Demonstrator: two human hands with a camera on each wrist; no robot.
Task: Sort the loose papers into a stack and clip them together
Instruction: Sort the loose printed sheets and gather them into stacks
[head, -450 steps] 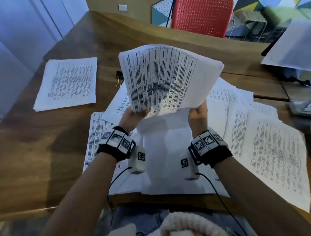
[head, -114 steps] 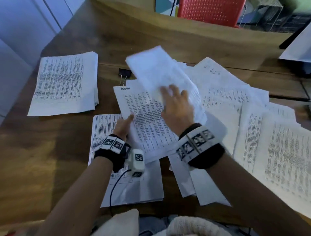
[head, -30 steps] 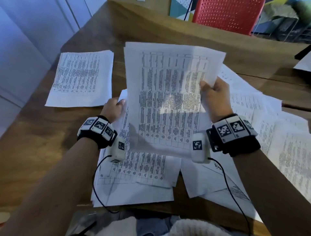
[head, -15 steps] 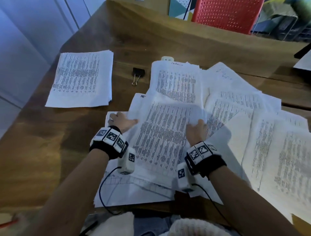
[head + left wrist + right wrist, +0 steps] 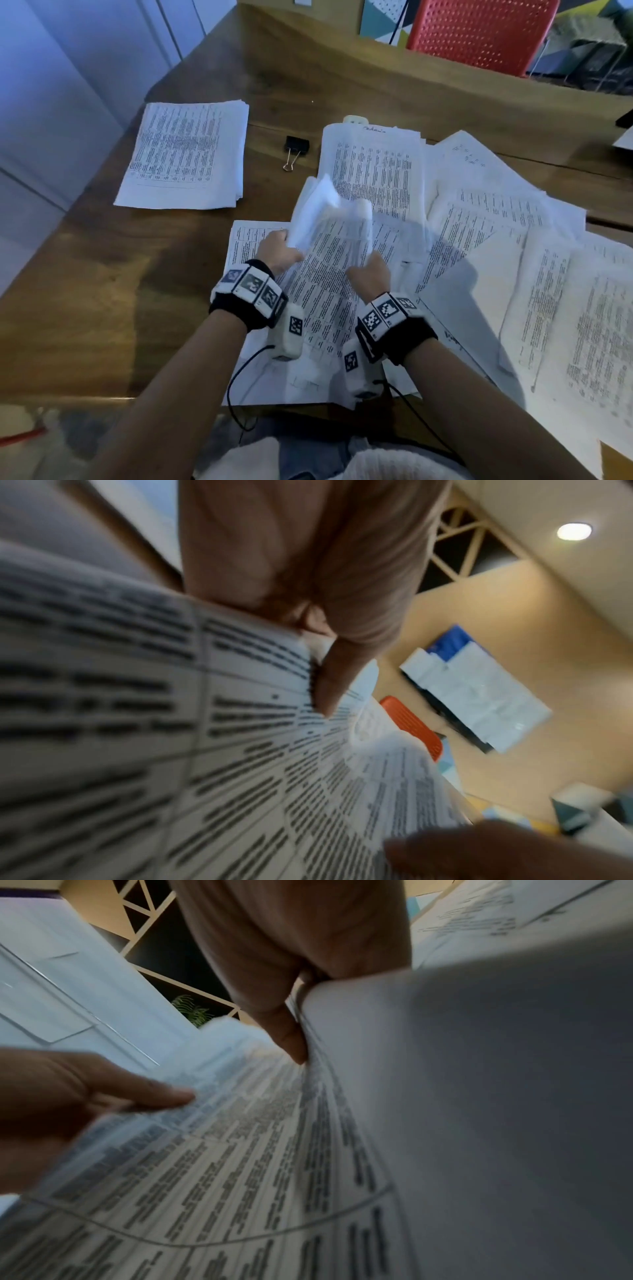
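Both hands lift a bundle of printed sheets (image 5: 329, 236) off the heap in front of me, and its far end curls upward. My left hand (image 5: 279, 251) grips the bundle's left edge, thumb on top (image 5: 329, 680). My right hand (image 5: 370, 274) grips its right edge, thumb pressed on the print (image 5: 291, 1037). A neat stack of papers (image 5: 186, 154) lies at the left of the table. A black binder clip (image 5: 295, 149) lies between that stack and the loose papers (image 5: 496, 233), which spread over the middle and right.
The wooden table (image 5: 85, 291) shows bare wood at the left and near its far edge. A red chair (image 5: 479, 31) stands behind the table. A small white object (image 5: 356, 120) peeks out behind the farthest sheet. Wrist cables hang over the near table edge.
Half a second ago both hands rested on the sheets lying flat on the heap. Now they have closed on a bundle's two edges and raised it, so it bends upward.
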